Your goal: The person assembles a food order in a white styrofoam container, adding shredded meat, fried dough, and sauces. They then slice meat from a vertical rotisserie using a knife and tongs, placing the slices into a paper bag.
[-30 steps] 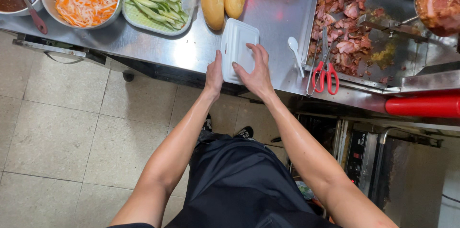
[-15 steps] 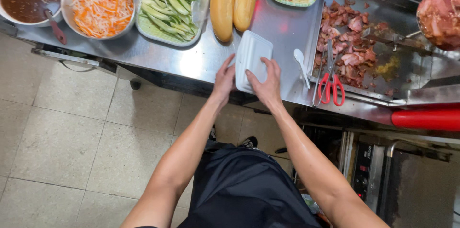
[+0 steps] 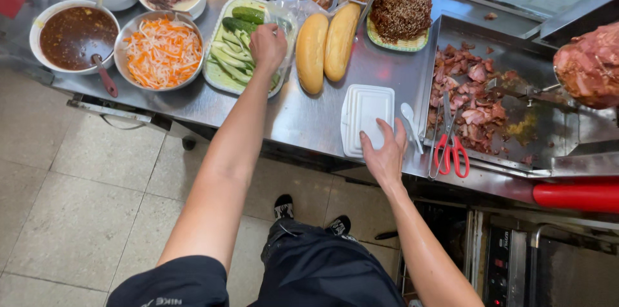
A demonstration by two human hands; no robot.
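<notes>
White foam box sits closed on the steel counter, and the right hand rests at its 5 o'clock corner, fingers spread flat and touching the lid, gripping nothing. Over at 10 o'clock from the box, the left hand reaches across to the tray of cucumber slices, fingers curled down over the greens and the clear plastic there; whether they pinch a slice, I cannot tell. Two bread rolls lie side by side just beside that tray, at 11 o'clock from the box. At 3 o'clock, a white spoon lies near the box, and red-handled scissors rest on the edge of the griddle tray with chopped meat. Far left, a bowl of shredded carrot salad touches a bowl of dark sauce.
</notes>
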